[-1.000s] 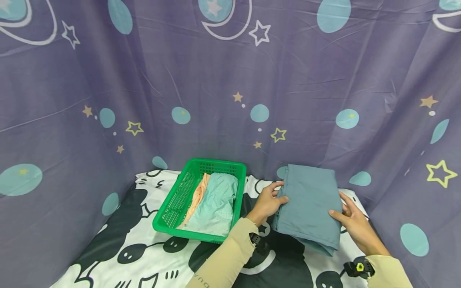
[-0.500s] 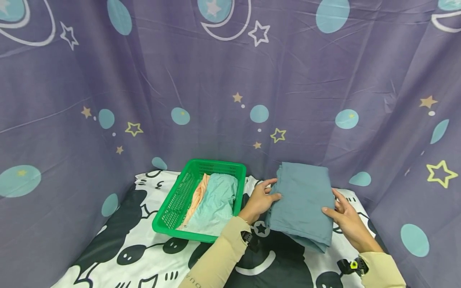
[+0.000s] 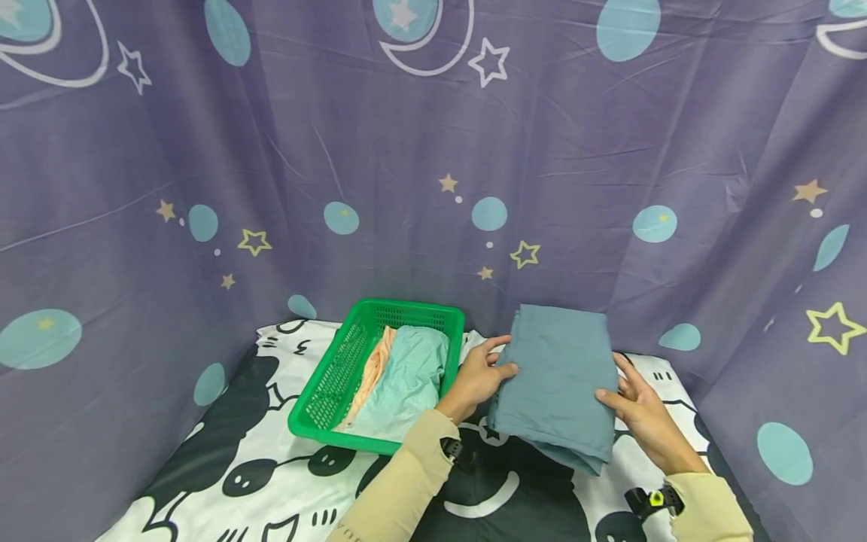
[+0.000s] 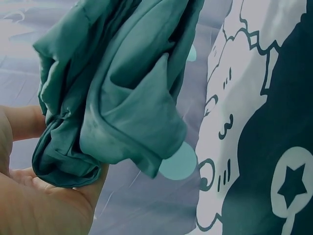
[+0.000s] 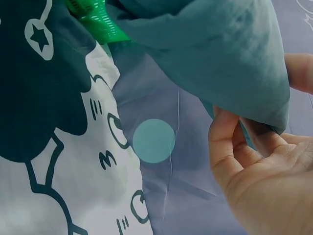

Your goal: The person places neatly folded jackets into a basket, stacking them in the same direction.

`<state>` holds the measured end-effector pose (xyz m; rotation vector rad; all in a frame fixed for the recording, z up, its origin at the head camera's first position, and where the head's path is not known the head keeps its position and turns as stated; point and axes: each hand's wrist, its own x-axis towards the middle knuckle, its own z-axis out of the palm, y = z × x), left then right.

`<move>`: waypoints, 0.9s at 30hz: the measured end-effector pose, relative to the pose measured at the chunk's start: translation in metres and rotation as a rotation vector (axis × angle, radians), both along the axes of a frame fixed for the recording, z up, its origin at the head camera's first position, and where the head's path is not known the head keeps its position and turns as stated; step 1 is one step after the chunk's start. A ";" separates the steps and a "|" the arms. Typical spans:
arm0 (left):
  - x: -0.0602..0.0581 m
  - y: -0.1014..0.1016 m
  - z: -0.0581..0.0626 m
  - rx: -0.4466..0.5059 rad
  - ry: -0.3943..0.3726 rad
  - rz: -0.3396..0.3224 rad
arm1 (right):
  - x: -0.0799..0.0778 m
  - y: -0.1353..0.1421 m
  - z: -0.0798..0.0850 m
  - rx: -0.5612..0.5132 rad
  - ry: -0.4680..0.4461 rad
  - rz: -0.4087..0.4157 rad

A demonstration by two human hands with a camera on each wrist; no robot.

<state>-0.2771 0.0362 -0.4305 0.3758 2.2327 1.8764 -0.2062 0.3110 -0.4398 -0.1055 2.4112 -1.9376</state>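
Between the two hands is a folded blue-grey cloth [image 3: 555, 380], a flat rectangle on top with looser layers hanging below its near edge. My left hand [image 3: 477, 376] grips its left edge, thumb on the upper face and the other fingers behind. On the opposite edge my right hand [image 3: 646, 410] pinches the cloth the same way. In the left wrist view the folded layers [image 4: 132, 93] hang down into the palm. The right wrist view has the cloth's corner [image 5: 244, 73] between the thumb and the curled fingers [image 5: 225, 137].
A green perforated basket [image 3: 321, 433] stands left of the cloth. In it lie a pale turquoise cloth [image 3: 406, 384] and a peach cloth [image 3: 374, 369]. A black-and-white cartoon sheet [image 3: 271, 467] covers the surface below. Purple curtains [image 3: 406, 256] with stars enclose the back and sides.
Both hands have carried the folded blue-grey cloth steadily to the left, closer to the green basket. The hold at both edges looks unchanged, and the basket has stayed in place.
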 end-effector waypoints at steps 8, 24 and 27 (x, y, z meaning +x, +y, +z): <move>0.002 -0.013 -0.003 0.018 -0.024 -0.018 | -0.001 -0.009 -0.007 -0.034 0.036 0.036; 0.004 -0.041 -0.002 -0.001 -0.006 -0.009 | -0.007 -0.027 -0.011 -0.052 0.038 0.096; 0.004 -0.046 0.003 0.016 -0.018 -0.012 | -0.010 -0.029 -0.011 -0.066 0.045 0.119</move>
